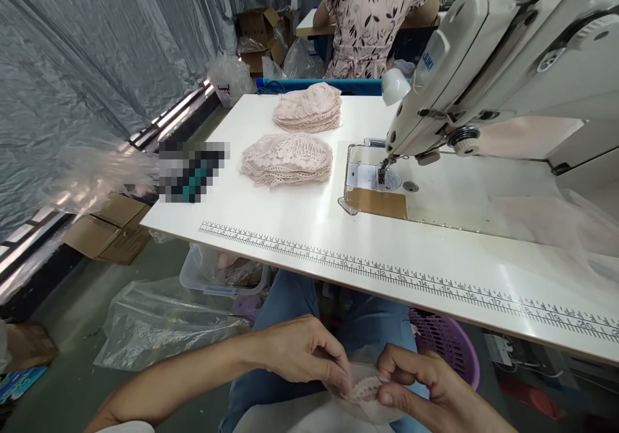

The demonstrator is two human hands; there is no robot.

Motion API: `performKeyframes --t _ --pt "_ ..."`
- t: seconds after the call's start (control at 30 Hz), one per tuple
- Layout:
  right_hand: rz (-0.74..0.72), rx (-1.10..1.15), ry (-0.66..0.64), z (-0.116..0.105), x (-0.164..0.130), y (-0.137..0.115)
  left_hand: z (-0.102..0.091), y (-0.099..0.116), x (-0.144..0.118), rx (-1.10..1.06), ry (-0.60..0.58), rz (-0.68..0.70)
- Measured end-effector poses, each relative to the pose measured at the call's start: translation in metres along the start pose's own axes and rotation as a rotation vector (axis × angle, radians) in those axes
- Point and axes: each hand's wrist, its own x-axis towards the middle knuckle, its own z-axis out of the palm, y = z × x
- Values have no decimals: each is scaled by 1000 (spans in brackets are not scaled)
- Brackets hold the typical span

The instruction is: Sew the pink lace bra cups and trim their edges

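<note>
Over my lap, my left hand pinches one side of a small pale pink lace piece with sheer fabric about it. The opposite edge is between the thumb and fingers of my right hand. Both hands are below the front edge of the white sewing table. On the table lie a near stack of pale pink lace pieces and a farther stack of lace pieces. To their right stands a white sewing machine, its needle area away from my hands.
A ruler scale runs along the table's front edge. Beneath are a clear plastic bin and a purple basket. Plastic sheeting and a cardboard box lie at left. Another person is behind the table.
</note>
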Motion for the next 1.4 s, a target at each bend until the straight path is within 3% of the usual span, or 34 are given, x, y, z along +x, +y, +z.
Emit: performKeyframes --t 0.23,0.43,0.67,1.07,1.4 --pt "-30 148 -107 4 1 -5 0 0 -2 -16 -11 -85" --pt "-49 258 -134 7 6 6 -3 -4 -7 -128 -106 -119" --pt "3 395 -198 3 7 14 -7 -6 -11 -84 -112 -150" --pt "34 318 -223 3 10 16 -11 -19 -11 -192 -155 -133" --pt "50 330 -231 1 12 6 -20 -23 -8 -272 -292 -117"
